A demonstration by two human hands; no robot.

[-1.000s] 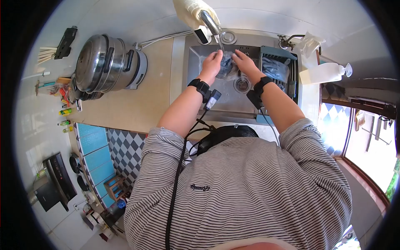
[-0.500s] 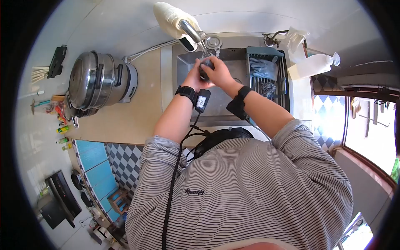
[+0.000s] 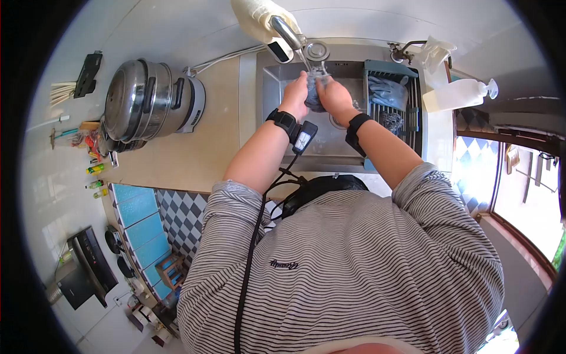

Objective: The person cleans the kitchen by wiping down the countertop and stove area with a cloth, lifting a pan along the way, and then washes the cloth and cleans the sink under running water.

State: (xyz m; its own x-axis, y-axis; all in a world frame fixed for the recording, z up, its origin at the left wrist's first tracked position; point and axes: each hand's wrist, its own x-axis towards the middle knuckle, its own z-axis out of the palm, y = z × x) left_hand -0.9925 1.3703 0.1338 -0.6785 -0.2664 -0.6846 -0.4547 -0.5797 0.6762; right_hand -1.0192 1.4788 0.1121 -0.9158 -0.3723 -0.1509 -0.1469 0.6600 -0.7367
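Both hands are at the sink point(image 3: 283, 158), under the faucet point(image 3: 287, 32), from which water runs. Between them is a dark grey, wet thing point(image 3: 316, 97); splashing water blurs its outline, so its kind is unclear. My left hand point(image 3: 296, 94) grips it from the left side with the fingers partly hidden. My right hand point(image 3: 336, 97) closes on its right side, the thumb toward the faucet. Each wrist wears a black strap, and the left one carries a small boxed device point(image 3: 305, 138) with a cable.
A green-grey drying rack point(image 3: 391, 66) at the sink's right holds grey gloves point(image 3: 388, 91) and a steel scrubber point(image 3: 391, 122). Right of it is a white pump bottle point(image 3: 457, 95). A steamer pot point(image 3: 138, 100) stands on the counter point(image 3: 221, 112) at left. A cream cloth point(image 3: 256, 17) hangs behind the faucet.
The view has shifted, so the scene sits farther right. My hands have moved apart a little, from cupping the dark grey thing to holding its two sides, and more of it shows.
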